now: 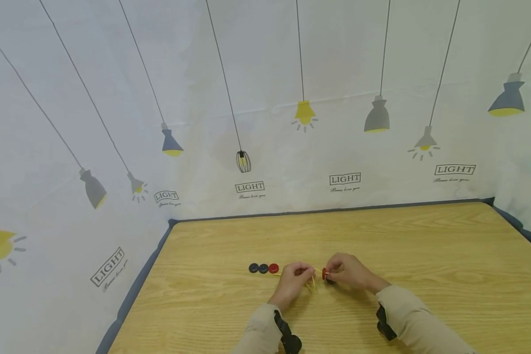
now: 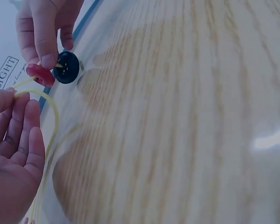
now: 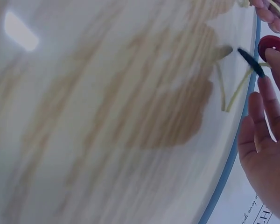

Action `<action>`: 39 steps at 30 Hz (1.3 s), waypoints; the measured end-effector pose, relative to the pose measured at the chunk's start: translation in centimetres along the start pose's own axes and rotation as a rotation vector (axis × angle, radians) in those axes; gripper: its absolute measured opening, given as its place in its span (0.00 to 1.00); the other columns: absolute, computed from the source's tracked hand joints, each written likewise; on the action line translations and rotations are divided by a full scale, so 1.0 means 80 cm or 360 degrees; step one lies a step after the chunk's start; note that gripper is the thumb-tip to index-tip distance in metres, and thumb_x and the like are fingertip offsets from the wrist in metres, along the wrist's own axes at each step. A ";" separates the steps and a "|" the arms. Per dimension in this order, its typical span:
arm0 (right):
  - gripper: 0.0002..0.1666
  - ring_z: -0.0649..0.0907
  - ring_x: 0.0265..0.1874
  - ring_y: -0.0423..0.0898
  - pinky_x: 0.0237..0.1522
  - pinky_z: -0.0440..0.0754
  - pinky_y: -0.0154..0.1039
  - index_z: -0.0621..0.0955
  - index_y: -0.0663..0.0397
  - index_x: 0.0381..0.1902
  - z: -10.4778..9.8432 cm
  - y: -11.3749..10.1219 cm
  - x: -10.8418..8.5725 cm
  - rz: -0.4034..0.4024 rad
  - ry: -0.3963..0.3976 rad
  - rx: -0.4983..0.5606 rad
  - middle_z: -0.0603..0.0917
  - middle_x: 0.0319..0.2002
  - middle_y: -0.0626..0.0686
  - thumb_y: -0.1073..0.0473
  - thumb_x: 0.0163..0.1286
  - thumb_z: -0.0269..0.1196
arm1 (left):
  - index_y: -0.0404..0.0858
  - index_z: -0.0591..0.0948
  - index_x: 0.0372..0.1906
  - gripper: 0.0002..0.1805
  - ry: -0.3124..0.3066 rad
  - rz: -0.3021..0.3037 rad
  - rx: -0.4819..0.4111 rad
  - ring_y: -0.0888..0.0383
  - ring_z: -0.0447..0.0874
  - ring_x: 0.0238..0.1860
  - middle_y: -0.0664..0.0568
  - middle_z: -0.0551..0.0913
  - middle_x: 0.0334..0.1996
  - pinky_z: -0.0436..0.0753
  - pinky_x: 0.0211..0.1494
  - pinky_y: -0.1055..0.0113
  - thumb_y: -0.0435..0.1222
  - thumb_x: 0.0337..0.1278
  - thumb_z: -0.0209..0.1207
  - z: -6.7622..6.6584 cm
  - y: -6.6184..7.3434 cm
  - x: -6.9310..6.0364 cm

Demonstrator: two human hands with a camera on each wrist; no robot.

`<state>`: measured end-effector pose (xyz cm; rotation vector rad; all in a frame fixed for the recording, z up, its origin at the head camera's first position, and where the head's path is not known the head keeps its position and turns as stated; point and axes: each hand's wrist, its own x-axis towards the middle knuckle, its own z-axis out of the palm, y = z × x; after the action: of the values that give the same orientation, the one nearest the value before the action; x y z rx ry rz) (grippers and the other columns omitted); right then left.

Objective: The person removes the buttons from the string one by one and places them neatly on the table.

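Between thumb and forefinger, my left hand (image 1: 293, 281) (image 2: 16, 144) pinches a yellow string (image 2: 51, 105) that loops down below it. My right hand (image 1: 351, 271) (image 3: 270, 130) holds a red button (image 1: 324, 274) (image 2: 40, 74) (image 3: 272, 45) on the string at its fingertips. Beside the red one is a dark button (image 2: 66, 67) (image 3: 251, 62), also on the string, close to the right fingers. In the right wrist view a short string end hangs past the dark button.
Two dark buttons (image 1: 253, 268) (image 1: 263, 268) and a red button (image 1: 273, 268) lie in a row on the wooden table (image 1: 212, 305), left of the left hand. A wall covering (image 1: 274, 64) printed with lamps stands behind the table.
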<state>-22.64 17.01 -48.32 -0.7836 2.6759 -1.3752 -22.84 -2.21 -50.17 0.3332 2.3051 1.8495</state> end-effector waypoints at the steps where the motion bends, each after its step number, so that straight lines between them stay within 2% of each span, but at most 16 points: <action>1: 0.02 0.76 0.32 0.46 0.31 0.75 0.35 0.81 0.59 0.26 0.000 -0.001 0.000 -0.0004 0.0007 0.0006 0.79 0.31 0.52 0.65 0.55 0.63 | 0.32 0.81 0.33 0.10 0.0000 -0.0002 -0.0001 0.65 0.75 0.28 0.54 0.80 0.26 0.73 0.33 0.73 0.37 0.54 0.57 0.000 0.000 0.000; 6: 0.02 0.77 0.30 0.45 0.29 0.74 0.34 0.80 0.60 0.29 0.001 -0.001 0.000 0.0021 0.0036 0.0003 0.81 0.30 0.53 0.67 0.56 0.62 | 0.32 0.80 0.33 0.10 -0.0006 -0.0004 -0.0005 0.65 0.75 0.28 0.54 0.80 0.26 0.74 0.32 0.73 0.37 0.55 0.57 0.001 -0.002 0.000; 13: 0.02 0.76 0.28 0.43 0.28 0.73 0.33 0.80 0.60 0.29 0.001 0.002 0.001 0.0071 0.0080 0.0004 0.80 0.30 0.51 0.69 0.55 0.61 | 0.32 0.80 0.34 0.09 0.0003 -0.0008 -0.0013 0.65 0.75 0.28 0.53 0.80 0.27 0.73 0.32 0.72 0.36 0.55 0.56 0.002 0.003 0.000; 16: 0.03 0.76 0.27 0.41 0.28 0.73 0.33 0.80 0.59 0.27 0.002 0.004 0.002 0.0041 0.0083 0.0015 0.81 0.29 0.52 0.70 0.55 0.61 | 0.31 0.80 0.34 0.09 0.0007 -0.0007 -0.0019 0.64 0.75 0.28 0.52 0.80 0.27 0.73 0.32 0.72 0.34 0.56 0.55 0.001 0.012 -0.003; 22: 0.05 0.74 0.24 0.40 0.26 0.72 0.33 0.80 0.59 0.26 0.003 0.005 0.002 -0.0019 0.0076 0.0054 0.80 0.26 0.52 0.72 0.55 0.60 | 0.27 0.79 0.35 0.09 0.0000 -0.0009 -0.0020 0.60 0.75 0.29 0.46 0.80 0.28 0.72 0.32 0.71 0.32 0.57 0.53 -0.001 0.045 -0.017; 24: 0.04 0.73 0.23 0.40 0.25 0.71 0.32 0.80 0.59 0.26 0.003 0.004 0.003 -0.0019 0.0067 0.0056 0.80 0.26 0.52 0.72 0.55 0.60 | 0.27 0.79 0.35 0.09 0.0004 -0.0014 -0.0019 0.59 0.75 0.30 0.46 0.80 0.28 0.72 0.32 0.72 0.31 0.57 0.53 -0.001 0.049 -0.018; 27: 0.04 0.72 0.22 0.39 0.24 0.70 0.31 0.80 0.58 0.26 0.003 0.001 0.004 0.0003 0.0045 0.0056 0.80 0.25 0.51 0.70 0.55 0.61 | 0.27 0.79 0.35 0.09 0.0016 -0.0015 -0.0031 0.57 0.76 0.30 0.47 0.80 0.28 0.72 0.32 0.71 0.31 0.56 0.53 0.000 0.045 -0.016; 34: 0.03 0.71 0.19 0.39 0.20 0.70 0.31 0.80 0.59 0.27 0.004 -0.003 0.004 0.0015 -0.0005 0.0101 0.79 0.24 0.50 0.71 0.54 0.62 | 0.32 0.80 0.34 0.09 0.0048 -0.0018 -0.0056 0.60 0.76 0.29 0.53 0.79 0.26 0.73 0.31 0.72 0.35 0.55 0.56 0.004 0.011 0.002; 39: 0.02 0.71 0.19 0.37 0.21 0.70 0.30 0.80 0.60 0.26 0.007 0.000 0.005 -0.0006 0.0007 0.0059 0.78 0.23 0.49 0.67 0.54 0.64 | 0.33 0.80 0.35 0.11 0.0056 -0.0014 -0.0048 0.61 0.76 0.30 0.54 0.79 0.26 0.73 0.31 0.71 0.38 0.55 0.56 0.005 0.007 0.005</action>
<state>-22.84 16.42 -48.57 -0.7837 2.6453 -1.4250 -23.05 -1.57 -49.69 0.2880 2.2949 1.8987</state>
